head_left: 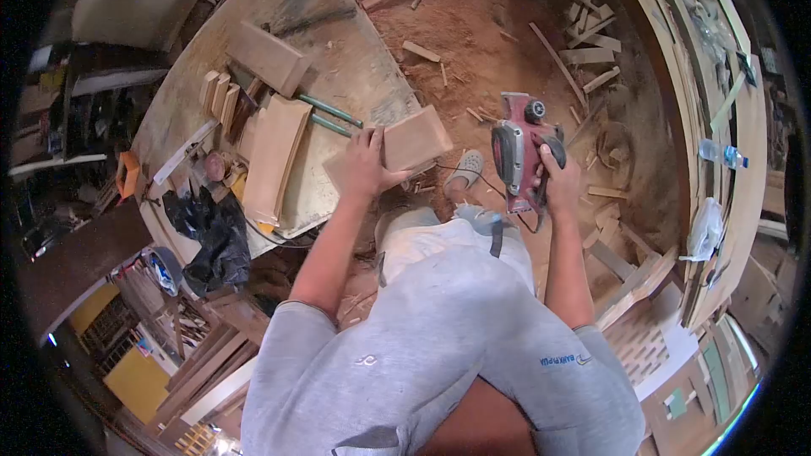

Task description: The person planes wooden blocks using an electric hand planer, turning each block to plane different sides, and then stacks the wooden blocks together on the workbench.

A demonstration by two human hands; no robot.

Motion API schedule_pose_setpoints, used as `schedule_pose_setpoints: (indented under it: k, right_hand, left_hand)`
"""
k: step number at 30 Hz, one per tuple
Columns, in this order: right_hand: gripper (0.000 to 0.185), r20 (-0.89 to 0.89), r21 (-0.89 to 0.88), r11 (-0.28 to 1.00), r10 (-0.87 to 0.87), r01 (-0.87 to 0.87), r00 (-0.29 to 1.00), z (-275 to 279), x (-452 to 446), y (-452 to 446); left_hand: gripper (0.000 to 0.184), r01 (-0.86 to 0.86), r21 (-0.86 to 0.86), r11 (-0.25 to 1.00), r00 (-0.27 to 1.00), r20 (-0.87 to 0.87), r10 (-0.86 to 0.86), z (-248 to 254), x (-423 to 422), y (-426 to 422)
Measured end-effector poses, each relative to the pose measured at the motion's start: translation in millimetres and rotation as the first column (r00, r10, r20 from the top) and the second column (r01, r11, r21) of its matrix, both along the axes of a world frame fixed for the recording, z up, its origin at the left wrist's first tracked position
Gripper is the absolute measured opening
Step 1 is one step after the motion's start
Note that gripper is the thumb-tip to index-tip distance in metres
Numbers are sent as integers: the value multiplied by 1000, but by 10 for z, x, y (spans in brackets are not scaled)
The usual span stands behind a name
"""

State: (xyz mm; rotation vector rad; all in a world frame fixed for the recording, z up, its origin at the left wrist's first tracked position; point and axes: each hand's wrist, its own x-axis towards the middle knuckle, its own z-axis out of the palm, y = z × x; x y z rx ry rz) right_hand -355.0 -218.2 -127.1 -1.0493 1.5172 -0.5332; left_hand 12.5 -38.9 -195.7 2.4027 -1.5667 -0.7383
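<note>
Our left hand (365,160) spans the block (418,137), thumb parted from the fingers and lying along its near side, clasping it. Our right hand (559,179) is curled round the dark handle (553,153) of the planer (520,150); whether a finger is on the trigger we cannot tell. The block looks stiff and fairly light, dry rather than slippery, its corners the likeliest part to chip; we would grip it across its long sides, off the broad face. The planer looks hard and heavier, best borne by that handle, with fingers off its underside. The block lies under our left palm, running out to the right past the edge of the table (365,55); the planer is well apart from it, to the right over the floor (448,29), on the left of our right hand. Beyond the left hand, green rods (329,107) lie on the far side, a curved board (277,152) to the left, another block (269,57) farther off. A shoe (466,169) shows between our hands.
</note>
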Motion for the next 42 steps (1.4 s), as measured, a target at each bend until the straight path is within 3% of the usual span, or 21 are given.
schedule_pose_setpoints:
  k: [5, 11, 14, 23, 26, 35, 42]
  right_hand:
    - [42, 40, 109, 993, 45, -49, 998, 6, 58, 20]
    - [38, 183, 227, 941, 213, -252, 960, 116, 256, -80]
    - [34, 229, 283, 907, 253, -313, 940, 71, 433, -70]
    - [29, 237, 284, 927, 179, -245, 955, -29, 1052, -389]
    - [29, 160, 283, 924, 220, -259, 962, -119, 1190, -497]
    - [34, 159, 155, 959, 214, -238, 964, -398, 1467, -814]
    - [33, 184, 177, 974, 105, -139, 977, -705, 1807, -1296]
  left_hand:
    - [129, -46, -94, 994, 992, 110, 57, -186, -349, -256]
    - [135, 130, -246, 960, 981, 175, -88, -367, -213, -251]
    - [137, 141, -184, 973, 982, 150, -114, -333, -202, -280]
    - [137, 165, -90, 982, 979, 139, -152, -392, -181, -318]
    - [136, 162, -144, 976, 983, 115, -146, -382, -178, -333]
    - [133, 168, -200, 965, 983, 105, -149, -423, -180, -323]
    - [129, 182, -186, 965, 977, 143, -157, -377, -207, -328]
